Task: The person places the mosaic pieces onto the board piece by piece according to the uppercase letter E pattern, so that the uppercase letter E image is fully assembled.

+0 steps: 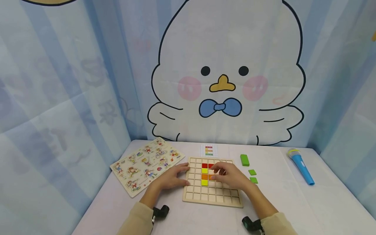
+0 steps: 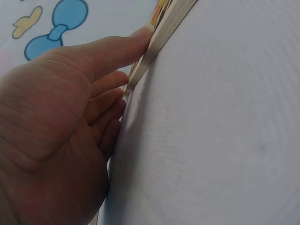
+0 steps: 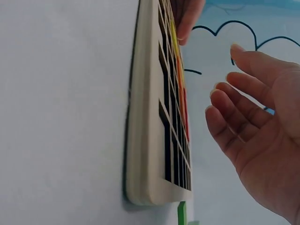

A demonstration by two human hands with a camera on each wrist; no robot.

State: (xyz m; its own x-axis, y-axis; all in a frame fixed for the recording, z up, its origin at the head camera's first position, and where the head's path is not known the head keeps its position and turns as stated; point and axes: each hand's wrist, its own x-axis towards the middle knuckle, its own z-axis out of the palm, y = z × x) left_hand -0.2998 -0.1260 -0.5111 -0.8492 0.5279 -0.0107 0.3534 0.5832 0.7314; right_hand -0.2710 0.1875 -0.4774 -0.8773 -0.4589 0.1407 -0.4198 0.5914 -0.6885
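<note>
A wooden grid board (image 1: 196, 196) lies on the table, with red tiles (image 1: 204, 165), a yellow tile (image 1: 204, 171), orange tiles (image 1: 204, 176) and a lower yellow tile (image 1: 204, 182) in its middle cells. At the board's left edge rests my left hand (image 1: 173, 178); in the left wrist view its thumb (image 2: 117, 51) touches the rim, the other fingers loosely extended. My right hand (image 1: 230, 174) hovers over the right half of the board, its fingers bent loosely. The right wrist view shows that hand (image 3: 262, 112) apart from the board, nothing visible between thumb and fingers.
Right of the board lie a thicker green piece (image 1: 244, 160) and two flat green tiles (image 1: 252, 172). Behind it is a small pattern card (image 1: 209, 150). A picture puzzle board (image 1: 141, 178) lies at left, a blue toy microphone (image 1: 304, 169) at right. Printed curtains (image 1: 223, 127) border the table.
</note>
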